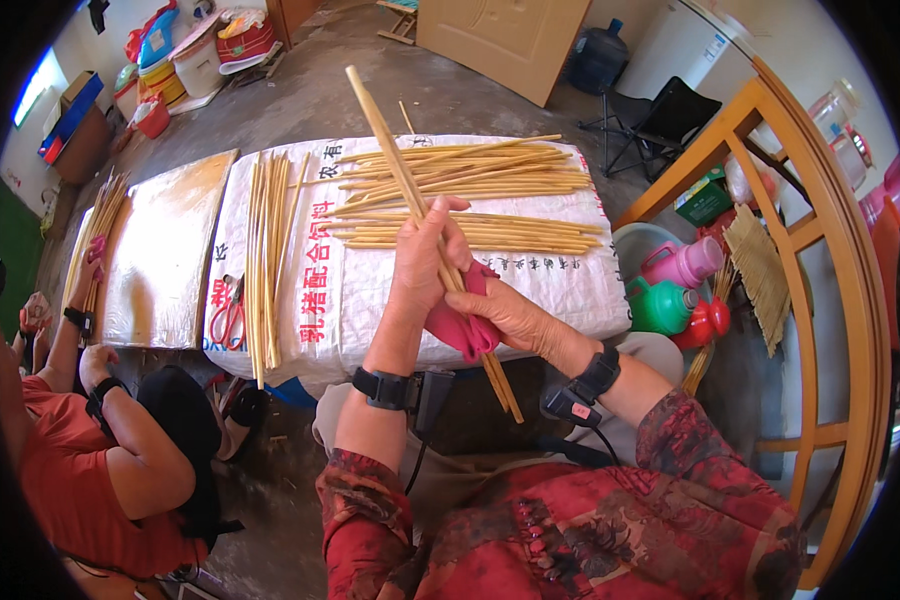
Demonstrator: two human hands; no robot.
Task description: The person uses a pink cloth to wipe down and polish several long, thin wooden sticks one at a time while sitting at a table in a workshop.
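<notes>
Several thin yellow stalks [388, 140] are held together at a slant above the table, their far end pointing up and left. My left hand [425, 255] is wrapped round them near the middle. Lower down, my right hand [505, 315] grips the stalks through a dark pink cloth [458, 328]. The lower ends stick out below the cloth, over the table's near edge. Beyond my hands, a pile of loose stalks [460, 172] and a second row of stalks [510, 234] lie crosswise on the table. Another bunch of stalks [265, 250] lies lengthwise on the left, beside red-handled scissors [230, 318].
White printed sacking [570, 285] covers the table. To the left, a co-worker [120, 450] sits by a wrapped board [160, 250], a hand on more stalks. A wooden frame [805, 230] stands at right, near pink and green thermoses [663, 306] and a folding chair [665, 118].
</notes>
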